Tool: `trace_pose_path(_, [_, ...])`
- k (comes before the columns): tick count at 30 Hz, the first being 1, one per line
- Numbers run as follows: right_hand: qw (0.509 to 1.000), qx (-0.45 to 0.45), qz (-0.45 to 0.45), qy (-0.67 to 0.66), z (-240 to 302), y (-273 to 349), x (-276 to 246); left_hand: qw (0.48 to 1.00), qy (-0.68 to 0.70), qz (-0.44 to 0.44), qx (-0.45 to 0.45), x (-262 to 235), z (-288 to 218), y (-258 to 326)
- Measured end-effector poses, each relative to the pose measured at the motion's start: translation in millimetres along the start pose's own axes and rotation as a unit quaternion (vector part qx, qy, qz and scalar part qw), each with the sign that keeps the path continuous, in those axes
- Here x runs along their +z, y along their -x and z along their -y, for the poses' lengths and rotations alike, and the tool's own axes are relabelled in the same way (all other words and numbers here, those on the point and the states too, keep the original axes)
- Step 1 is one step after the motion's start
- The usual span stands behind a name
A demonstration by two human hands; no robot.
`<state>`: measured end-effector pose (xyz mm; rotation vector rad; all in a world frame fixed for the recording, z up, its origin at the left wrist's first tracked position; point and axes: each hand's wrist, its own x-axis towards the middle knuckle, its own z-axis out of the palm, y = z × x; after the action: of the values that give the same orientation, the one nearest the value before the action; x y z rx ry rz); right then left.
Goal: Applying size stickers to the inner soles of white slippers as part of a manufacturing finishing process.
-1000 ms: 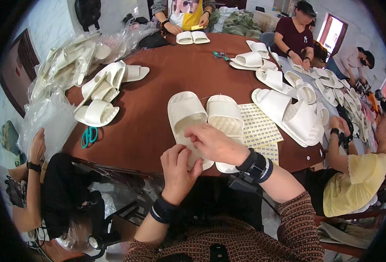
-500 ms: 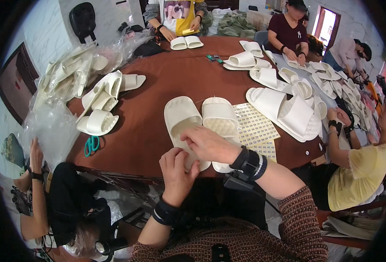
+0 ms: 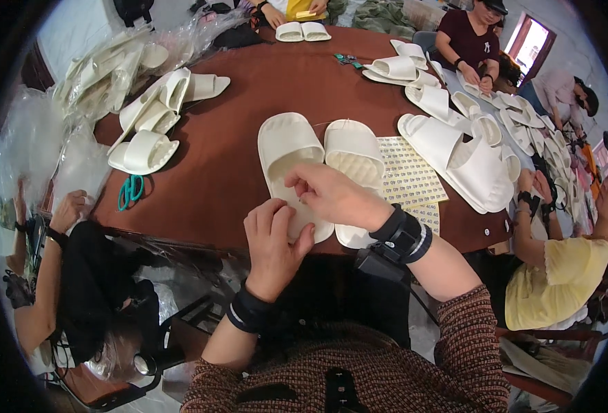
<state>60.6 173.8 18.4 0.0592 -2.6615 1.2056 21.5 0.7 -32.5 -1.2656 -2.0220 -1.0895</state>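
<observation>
A pair of white slippers lies side by side on the brown table in front of me, the left slipper (image 3: 291, 141) and the right slipper (image 3: 352, 148). Over the left one's insole, my right hand (image 3: 335, 196) has its fingers curled in a pinch; whatever they hold, if anything, is too small to make out. My left hand (image 3: 274, 233) rests at the heel of that slipper, fingers bent and thumb spread apart, nothing seen in it. Partly tucked beside the right slipper are yellow and white sticker sheets (image 3: 414, 175) with rows of small printed labels.
More white slippers (image 3: 465, 162) are piled on the right and others (image 3: 146, 151) on the left, near teal-handled scissors (image 3: 131, 193). Clear plastic bags (image 3: 84, 151) bulge at the left edge. Co-workers sit around the brown table (image 3: 249, 76), one in yellow (image 3: 558, 282) at right.
The whole view has tipped downward, so the table sits higher in it. My hands stay over the left slipper, nearly unchanged. At left, a co-worker's hand now grips the plastic bag.
</observation>
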Motion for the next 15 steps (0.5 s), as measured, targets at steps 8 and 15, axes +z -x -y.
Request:
trace_pose_path(8, [1.0,-0.001,0.015,-0.024,-0.2,1.5,-4.8,1.0,0.009,0.004,-0.007,0.4,-1.6,-0.2])
trace_pose_path(15, [1.0,-0.023,0.002,-0.016,-1.3,1.4,-2.4,1.0,0.006,-0.004,-0.007,1.8,-1.2,0.7])
